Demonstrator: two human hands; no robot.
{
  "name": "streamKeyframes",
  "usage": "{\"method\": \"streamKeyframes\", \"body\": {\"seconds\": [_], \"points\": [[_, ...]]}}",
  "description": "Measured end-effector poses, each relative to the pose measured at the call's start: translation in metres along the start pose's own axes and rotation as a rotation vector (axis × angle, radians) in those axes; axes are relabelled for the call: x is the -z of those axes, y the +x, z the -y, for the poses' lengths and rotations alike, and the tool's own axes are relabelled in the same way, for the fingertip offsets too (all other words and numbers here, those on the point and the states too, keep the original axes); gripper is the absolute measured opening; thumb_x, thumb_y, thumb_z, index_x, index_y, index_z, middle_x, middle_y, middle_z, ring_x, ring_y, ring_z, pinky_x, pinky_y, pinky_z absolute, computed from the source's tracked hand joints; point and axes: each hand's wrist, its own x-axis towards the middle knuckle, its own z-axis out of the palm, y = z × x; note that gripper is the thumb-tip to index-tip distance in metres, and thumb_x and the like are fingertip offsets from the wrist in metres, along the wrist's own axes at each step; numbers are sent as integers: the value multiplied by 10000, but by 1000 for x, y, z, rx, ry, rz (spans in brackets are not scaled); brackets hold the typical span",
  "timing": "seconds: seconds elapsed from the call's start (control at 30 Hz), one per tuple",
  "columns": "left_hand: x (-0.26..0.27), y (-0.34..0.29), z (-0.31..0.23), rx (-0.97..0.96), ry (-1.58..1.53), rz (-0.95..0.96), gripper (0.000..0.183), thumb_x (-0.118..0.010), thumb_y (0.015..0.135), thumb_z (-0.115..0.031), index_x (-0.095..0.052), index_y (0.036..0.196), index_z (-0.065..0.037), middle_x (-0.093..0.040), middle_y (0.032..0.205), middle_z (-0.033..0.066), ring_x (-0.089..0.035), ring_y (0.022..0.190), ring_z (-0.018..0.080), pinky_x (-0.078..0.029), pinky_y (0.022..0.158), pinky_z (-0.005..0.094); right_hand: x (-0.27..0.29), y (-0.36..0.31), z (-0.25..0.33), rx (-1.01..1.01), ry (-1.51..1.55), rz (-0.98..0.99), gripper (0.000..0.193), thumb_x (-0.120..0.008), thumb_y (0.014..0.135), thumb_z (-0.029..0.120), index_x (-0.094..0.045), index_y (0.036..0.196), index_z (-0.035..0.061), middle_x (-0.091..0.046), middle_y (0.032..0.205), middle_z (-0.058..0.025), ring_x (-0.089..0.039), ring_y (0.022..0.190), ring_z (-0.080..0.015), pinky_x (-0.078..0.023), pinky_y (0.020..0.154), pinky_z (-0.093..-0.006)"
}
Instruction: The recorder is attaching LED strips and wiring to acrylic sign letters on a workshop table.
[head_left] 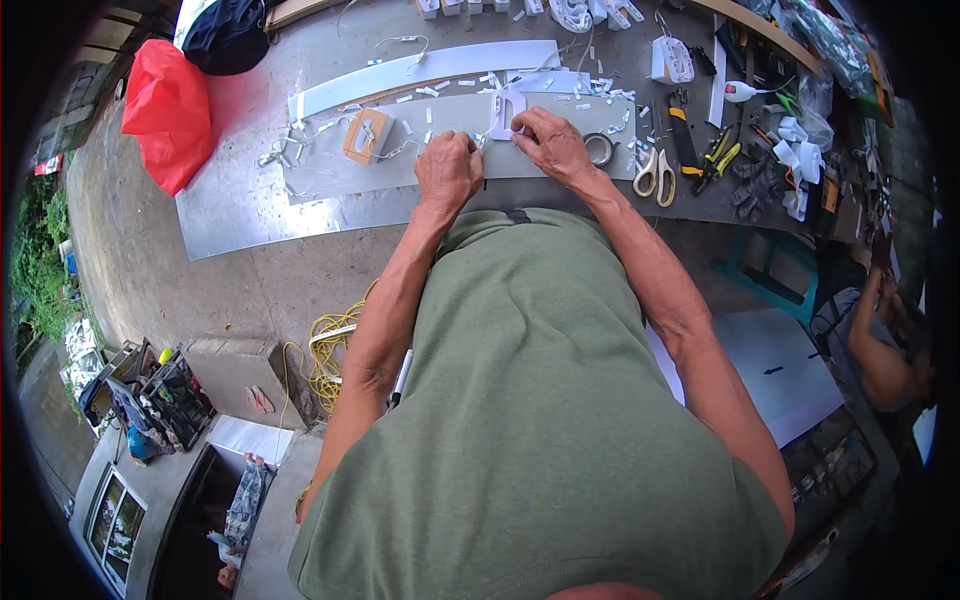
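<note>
While your right hand (552, 143) sits with its thumb and fingertips drawn narrowly together at the near right edge of the white letter-shaped shell (518, 102), your left hand (449, 172) is curled in a close pinch just to the left of that shell; what lies inside the left pinch cannot be made out, nor whether the right one grips or only touches. The shell lies flat on the grey sheet (345, 181), just beyond and between your hands.

Left of your left hand, a thin white wire (405, 147) runs toward the wood-faced block letter (369, 136). If that wire is linked to what you pinch, a sharp pull could drag the block or strain a joint. The shell looks light, so pressing on one edge may make it skid or twist away from your right fingers.

Small white modules (428, 91) are strewn beyond your left hand; a sweeping sleeve-less forearm could scatter them. Just right of your right hand sits a tape roll (609, 152), with scissors (662, 165) farther right, near enough that a careless elbow or wrist might knock them toward the table's near edge
</note>
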Motion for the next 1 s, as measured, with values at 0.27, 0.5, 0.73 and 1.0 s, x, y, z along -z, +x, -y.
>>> {"method": "streamKeyframes", "body": {"seconds": [0.27, 0.5, 0.73, 1.0], "points": [[-8, -1, -3, 215, -569, 3, 239, -742, 847, -210, -728, 903, 21, -739, 799, 166, -709, 687, 248, -545, 667, 361, 3, 8, -5, -20, 28, 44, 165, -689, 898, 197, -691, 998, 65, -666, 901, -86, -681, 811, -240, -532, 786, -378], [-1, 5, -5, 418, -921, 165, 226, -745, 898, -175, -713, 973, 36, -707, 806, 41, -586, 657, 83, -474, 590, 238, 14, 7, 13, -431, 538, 260, 284, -623, 960, 235, -726, 1108, 16, -724, 889, -68, -645, 657, -117, -514, 527, -291], [4, 7, -15, 436, -1110, 235, 264, -730, 914, -199, -712, 1007, 47, -694, 820, 51, -560, 648, 74, -455, 567, 229, 6, 5, 6, -527, 1035, 217, 293, -670, 974, 224, -693, 1112, -33, -690, 901, -70, -639, 635, -102, -471, 450, -219], [7, 12, -23, 415, -854, 243, 284, -721, 923, -236, -744, 1012, 33, -686, 783, 43, -557, 645, 75, -449, 558, 234, 5, 9, -2, -564, 1063, 229, 288, -715, 950, 198, -678, 1098, -46, -692, 906, -98, -643, 620, -109, -453, 420, -209]]}}
